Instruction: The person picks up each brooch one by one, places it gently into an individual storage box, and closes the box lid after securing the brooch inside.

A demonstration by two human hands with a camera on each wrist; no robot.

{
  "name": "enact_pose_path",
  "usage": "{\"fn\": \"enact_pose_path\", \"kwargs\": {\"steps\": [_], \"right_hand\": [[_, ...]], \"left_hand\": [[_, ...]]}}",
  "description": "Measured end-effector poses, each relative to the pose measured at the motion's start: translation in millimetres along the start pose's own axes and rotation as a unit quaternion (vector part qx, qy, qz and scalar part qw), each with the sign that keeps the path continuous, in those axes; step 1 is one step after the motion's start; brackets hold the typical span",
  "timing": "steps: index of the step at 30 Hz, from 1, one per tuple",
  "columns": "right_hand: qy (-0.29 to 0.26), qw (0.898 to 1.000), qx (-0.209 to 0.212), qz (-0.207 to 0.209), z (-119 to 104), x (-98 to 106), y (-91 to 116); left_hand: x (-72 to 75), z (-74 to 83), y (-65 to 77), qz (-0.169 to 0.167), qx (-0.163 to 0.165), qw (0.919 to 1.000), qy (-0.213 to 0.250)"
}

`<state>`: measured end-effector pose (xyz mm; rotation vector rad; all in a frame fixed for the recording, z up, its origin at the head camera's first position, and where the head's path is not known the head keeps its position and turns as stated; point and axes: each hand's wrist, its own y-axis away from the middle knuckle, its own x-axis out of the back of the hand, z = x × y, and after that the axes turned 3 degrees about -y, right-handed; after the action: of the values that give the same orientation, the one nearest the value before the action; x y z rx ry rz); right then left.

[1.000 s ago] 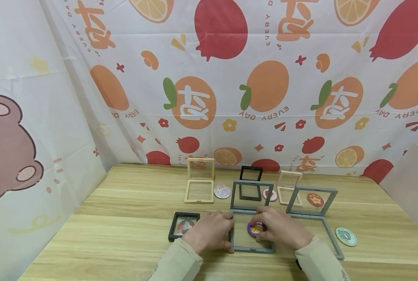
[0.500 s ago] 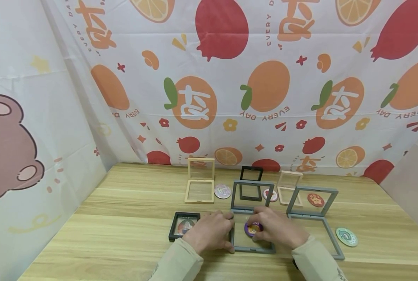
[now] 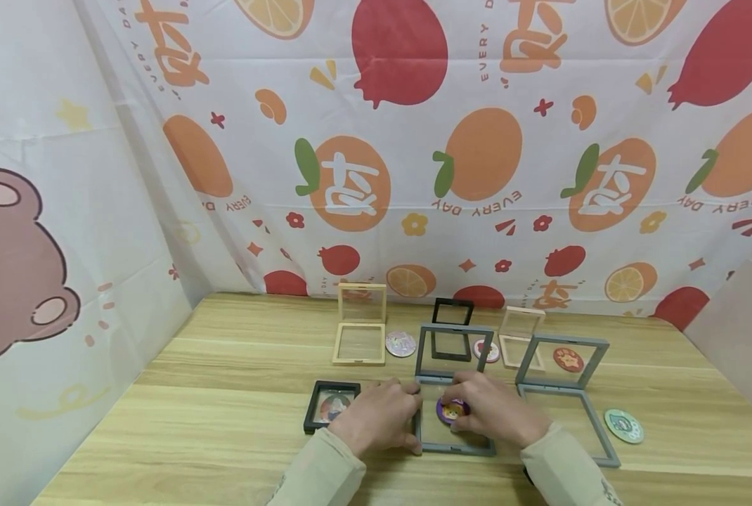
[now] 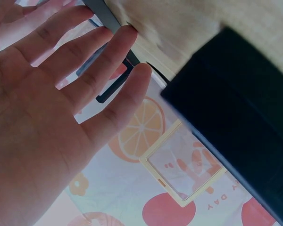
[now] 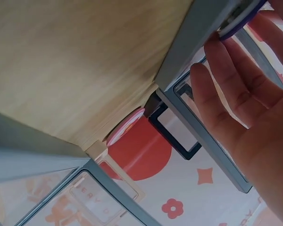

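A white fabric backdrop (image 3: 407, 169) printed with oranges (image 3: 485, 154) and red pomegranates (image 3: 401, 53) hangs behind a pale wood-grain table (image 3: 237, 393); at the left, a white cloth (image 3: 123, 232) shows a brownish-pink cartoon animal (image 3: 15, 270).

The grey frames (image 3: 436, 380) look like smooth matt plastic, the worktop (image 3: 224, 393) like grained wood, and the backdrop (image 3: 414, 154) like creased cloth.

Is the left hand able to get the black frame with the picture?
Probably yes: the left hand is close beside the black frame and nothing shows between them, but it's touching the gray frame.
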<state>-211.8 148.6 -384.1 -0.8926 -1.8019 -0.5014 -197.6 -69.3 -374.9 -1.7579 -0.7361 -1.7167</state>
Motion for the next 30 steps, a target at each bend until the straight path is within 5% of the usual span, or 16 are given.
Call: {"fn": "enact_pose_path", "kwargs": {"steps": [12,30], "right_hand": [[0.026,0.999,0.034,-0.005,1.0,3.4,1.7],[-0.016,0.999,0.045,0.007,6.8,7.6,7.5]], "left_hand": [[2.4,-0.6,0.5,-0.007,0.003,0.9999,0.008],[0.9,0.5,2.7,0.005,-0.002,1.0000,-0.007]]}}
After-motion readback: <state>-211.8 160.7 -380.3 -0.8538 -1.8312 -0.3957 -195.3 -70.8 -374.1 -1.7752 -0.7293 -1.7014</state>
